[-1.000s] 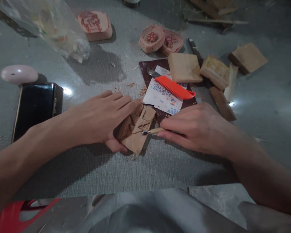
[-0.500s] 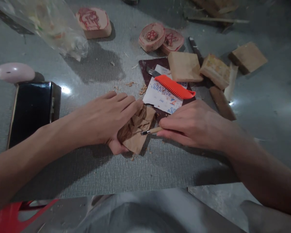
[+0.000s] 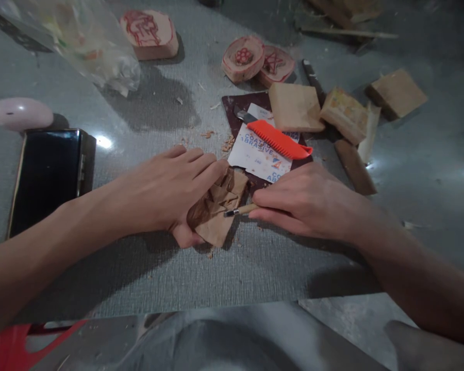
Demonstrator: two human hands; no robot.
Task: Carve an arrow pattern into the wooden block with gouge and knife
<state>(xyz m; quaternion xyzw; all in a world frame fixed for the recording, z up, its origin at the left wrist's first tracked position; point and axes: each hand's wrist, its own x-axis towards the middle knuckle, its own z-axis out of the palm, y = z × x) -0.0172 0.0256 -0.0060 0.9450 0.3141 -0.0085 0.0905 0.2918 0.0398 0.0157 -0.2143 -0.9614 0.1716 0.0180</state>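
My left hand [image 3: 185,185] grips a brown wood block [image 3: 223,208] with a rough carved face, holding it on the grey table. The fingers lie over its far side and the thumb is at its near left edge. My right hand [image 3: 305,203] is closed round a carving tool [image 3: 242,209] with a light wooden handle and a short metal tip. That tip rests at the block's carved face. Beyond the hands, an orange-handled cutter [image 3: 280,139] lies across a sheet of sandpaper [image 3: 257,159], its white printed backing up. Wood shavings [image 3: 228,142] are scattered about.
Several pale wood blocks [image 3: 296,107] sit at the back right. Carved round pieces with red markings [image 3: 243,59] and a larger marked block [image 3: 150,36] stand at the back. At left are a clear plastic bag [image 3: 96,51], a black box [image 3: 48,175] and a pink rounded case [image 3: 21,114].
The view has shifted very slightly. Both hands keep their grips, and the tool tip stays at almost the same spot on the block.
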